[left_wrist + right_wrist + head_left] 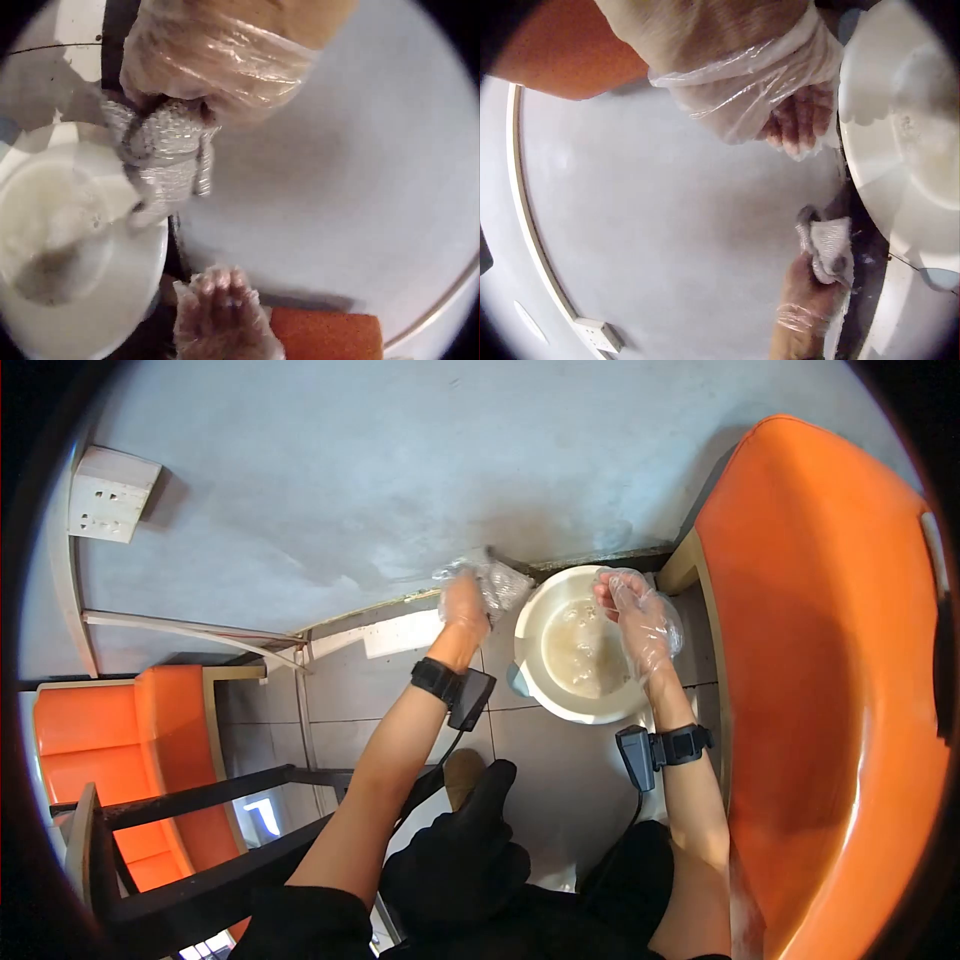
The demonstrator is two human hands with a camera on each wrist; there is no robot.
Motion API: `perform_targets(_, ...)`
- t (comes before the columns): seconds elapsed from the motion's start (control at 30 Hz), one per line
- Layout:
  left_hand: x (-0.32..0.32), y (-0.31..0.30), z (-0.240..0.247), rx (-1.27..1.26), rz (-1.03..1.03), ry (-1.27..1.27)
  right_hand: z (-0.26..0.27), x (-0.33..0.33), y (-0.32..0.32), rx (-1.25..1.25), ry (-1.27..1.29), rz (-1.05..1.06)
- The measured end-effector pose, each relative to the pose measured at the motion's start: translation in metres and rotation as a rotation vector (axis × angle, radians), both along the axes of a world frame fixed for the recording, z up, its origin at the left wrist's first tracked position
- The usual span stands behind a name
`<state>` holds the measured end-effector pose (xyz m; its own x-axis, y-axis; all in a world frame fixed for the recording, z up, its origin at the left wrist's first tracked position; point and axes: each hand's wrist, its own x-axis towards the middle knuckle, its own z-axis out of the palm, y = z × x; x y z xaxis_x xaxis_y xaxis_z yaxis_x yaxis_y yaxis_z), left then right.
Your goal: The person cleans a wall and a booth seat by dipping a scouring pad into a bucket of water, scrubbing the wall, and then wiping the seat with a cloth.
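A clear plastic glove covers each hand. The left hand (464,605) grips a wet, greyish-white cloth (507,586) beside the wall base, left of a white basin (540,695). Cloudy water with some foam lies in the basin. In the left wrist view the cloth (169,154) hangs bunched below the left hand (225,64). Over the basin's right rim is the right hand (640,618), its fingers relaxed and slightly bent, holding nothing. The right wrist view shows the cloth (831,244) in the left hand (808,296), away from the right hand (799,120).
An orange seat (800,660) stands close on the right, another orange seat (110,740) at the left. The grey wall (350,480) rises behind the basin, with a socket box (113,493) on it. A black frame (220,870) crosses the lower left above the tiled floor (540,780).
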<state>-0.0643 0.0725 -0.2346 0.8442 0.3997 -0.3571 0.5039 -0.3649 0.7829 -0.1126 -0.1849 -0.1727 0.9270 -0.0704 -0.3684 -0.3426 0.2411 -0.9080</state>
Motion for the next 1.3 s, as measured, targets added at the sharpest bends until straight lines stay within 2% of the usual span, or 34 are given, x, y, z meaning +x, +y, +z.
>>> perform_targets(0.03, -0.003, -0.019, 0.011, -0.589, 0.36, 0.04, 0.001, 0.0, 0.0, -0.015, -0.002, 0.009)
perform_targets(0.1, 0.008, -0.005, -0.041, -0.39, 0.038, 0.172, 0.004, -0.001, 0.002, -0.033, -0.01, 0.018)
perform_targets(0.13, -0.01, -0.03, 0.035, -0.117, -0.176, 0.143, 0.001, -0.001, 0.003, -0.046, -0.012, 0.033)
perform_targets(0.23, -0.014, -0.005, 0.052, 0.025, -0.243, -0.017, 0.004, -0.002, 0.003, -0.079, -0.019, 0.046)
perform_targets(0.27, -0.029, -0.019, 0.095, 0.003, -0.071, -0.071, 0.005, -0.002, 0.004, -0.092, -0.026, 0.049)
perform_targets(0.33, -0.042, -0.005, 0.136, 0.419, -0.07, -0.485, 0.007, -0.001, 0.005, -0.076, -0.028, 0.055)
perform_targets(0.4, -0.047, 0.001, 0.179, 0.602, 0.093, -0.712, 0.009, -0.001, 0.004, -0.066, -0.025, 0.062)
perform_targets(0.43, -0.045, 0.009, 0.188, 0.813, 0.085, -1.093, 0.01, -0.001, 0.005, -0.059, -0.029, 0.078)
perform_targets(0.47, -0.043, 0.014, 0.199, 0.781, 0.128, -1.21, 0.011, -0.002, 0.006, -0.052, -0.033, 0.094)
perform_targets(0.5, -0.044, 0.003, 0.215, 0.899, 0.107, -1.324, 0.012, -0.002, 0.006, -0.051, -0.032, 0.095)
perform_targets(0.57, -0.031, 0.015, 0.212, 1.095, -0.251, -1.262, 0.014, -0.002, 0.008, -0.058, -0.022, 0.113)
perform_targets(0.6, -0.021, 0.014, 0.199, 1.052, -0.362, -1.222, 0.014, -0.003, 0.008, -0.057, -0.024, 0.116)
perform_targets(0.63, -0.018, 0.014, 0.183, 1.094, -0.394, -1.148, 0.015, -0.003, 0.008, -0.08, -0.03, 0.126)
perform_targets(0.7, -0.011, 0.016, 0.149, 1.043, -0.571, -1.158, 0.012, 0.0, 0.007, -0.103, -0.035, 0.133)
perform_targets(0.77, -0.01, 0.026, 0.107, 0.982, -0.739, -0.976, 0.008, -0.001, 0.004, -0.124, -0.065, 0.141)
perform_targets(0.8, -0.012, 0.034, 0.086, 1.065, -0.796, -0.862, 0.007, 0.0, 0.003, -0.127, -0.067, 0.141)
perform_targets(0.83, -0.011, 0.036, 0.076, 1.063, -0.795, -0.866, 0.004, 0.0, 0.003, -0.14, -0.054, 0.133)
perform_targets(0.9, -0.014, 0.036, 0.067, 1.11, -0.85, -0.519, 0.003, -0.003, 0.002, -0.152, -0.031, 0.126)
perform_targets(0.93, -0.018, 0.037, 0.07, 1.108, -0.852, -0.513, 0.004, -0.004, 0.003, -0.136, -0.029, 0.125)
perform_targets(1.03, -0.019, 0.032, 0.094, 0.888, -0.733, -0.784, 0.01, 0.0, 0.001, -0.136, -0.038, 0.127)
perform_targets(1.07, -0.017, 0.037, 0.1, 0.607, -0.607, -0.842, 0.011, -0.002, 0.001, -0.155, -0.025, 0.131)
perform_targets(1.13, -0.036, 0.013, 0.173, 0.935, -0.408, -0.896, 0.013, -0.004, 0.001, -0.14, -0.037, 0.12)
perform_targets(1.17, -0.036, 0.007, 0.193, 0.828, -0.353, -1.035, 0.013, -0.003, 0.001, -0.125, -0.063, 0.115)
perform_targets(1.2, -0.035, 0.004, 0.206, 0.718, -0.294, -1.17, 0.011, -0.003, 0.0, -0.126, -0.046, 0.125)
perform_targets(1.23, -0.028, 0.004, 0.212, 0.961, -0.262, -1.177, 0.01, -0.002, 0.001, -0.126, -0.045, 0.125)
perform_targets(1.3, -0.009, 0.01, 0.193, 1.137, -0.383, -1.105, 0.007, -0.001, 0.002, -0.115, -0.015, 0.143)
